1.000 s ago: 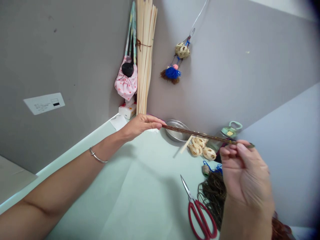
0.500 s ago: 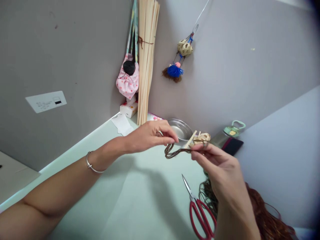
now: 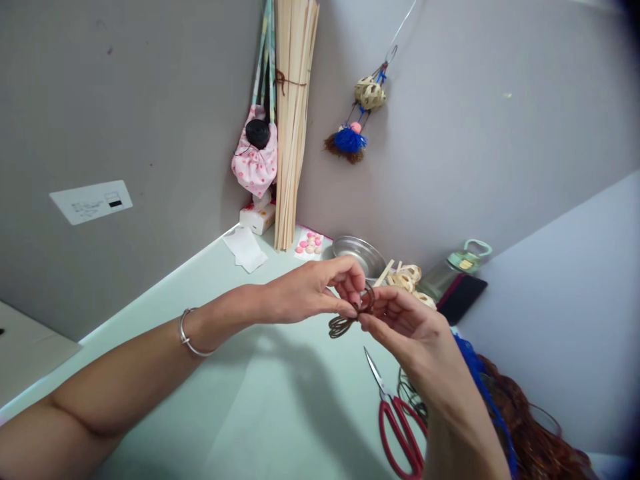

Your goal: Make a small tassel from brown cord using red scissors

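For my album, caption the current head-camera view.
Left hand and right hand pinch looped brown cord, red-handled scissors lying nearby.

From my distant post, one head-worn view: I look out from head height, pitched forward and down over the pale green table (image 3: 260, 407) (frame's upper right corner dark), left hand (image 3: 313, 287) and right hand (image 3: 425, 333) close, grey walls (image 3: 440, 167) farther back.

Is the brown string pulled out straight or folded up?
Folded up: the brown string bunches into small loops, pinched at the fingertips of the left hand and right hand.
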Motion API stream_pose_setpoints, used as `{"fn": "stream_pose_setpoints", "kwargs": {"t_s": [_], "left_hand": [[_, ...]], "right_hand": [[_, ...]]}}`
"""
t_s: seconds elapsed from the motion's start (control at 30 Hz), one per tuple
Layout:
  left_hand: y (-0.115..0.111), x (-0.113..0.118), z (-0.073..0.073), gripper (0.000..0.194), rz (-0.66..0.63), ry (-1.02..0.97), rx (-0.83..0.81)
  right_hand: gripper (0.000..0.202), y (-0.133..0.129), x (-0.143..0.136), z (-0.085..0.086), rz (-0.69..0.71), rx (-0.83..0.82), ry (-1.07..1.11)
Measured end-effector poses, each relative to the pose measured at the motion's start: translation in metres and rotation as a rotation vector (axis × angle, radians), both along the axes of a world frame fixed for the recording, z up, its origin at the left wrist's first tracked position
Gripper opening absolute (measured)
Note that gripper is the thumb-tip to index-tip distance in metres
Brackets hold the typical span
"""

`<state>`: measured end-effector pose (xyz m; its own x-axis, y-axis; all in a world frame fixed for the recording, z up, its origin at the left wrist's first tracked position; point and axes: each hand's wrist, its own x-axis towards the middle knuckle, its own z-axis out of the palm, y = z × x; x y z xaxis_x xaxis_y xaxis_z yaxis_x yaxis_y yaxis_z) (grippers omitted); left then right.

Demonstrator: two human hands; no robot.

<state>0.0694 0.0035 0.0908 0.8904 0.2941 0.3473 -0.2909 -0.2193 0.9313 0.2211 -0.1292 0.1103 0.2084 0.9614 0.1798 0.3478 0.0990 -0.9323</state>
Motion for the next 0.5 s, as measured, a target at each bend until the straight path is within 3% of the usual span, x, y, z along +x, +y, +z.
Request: {"fn": "stream_pose_setpoints", "kwargs": {"t_s": [0.27,0.5], "left_hand": [[0.0002,0.0003,0.0013,0.021,-0.007,-0.028,-0.047],[-0.0054,0.0068,-0.0056,0.030,0.105,-0.029,-0.128]], "right_hand": [[0.020,-0.0018,0.0020,-0.0004,-0.013,-0.012,0.067],[0.016,-0.0026,0.0008,-0.0005,0.035,-0.055,0.081]]}}
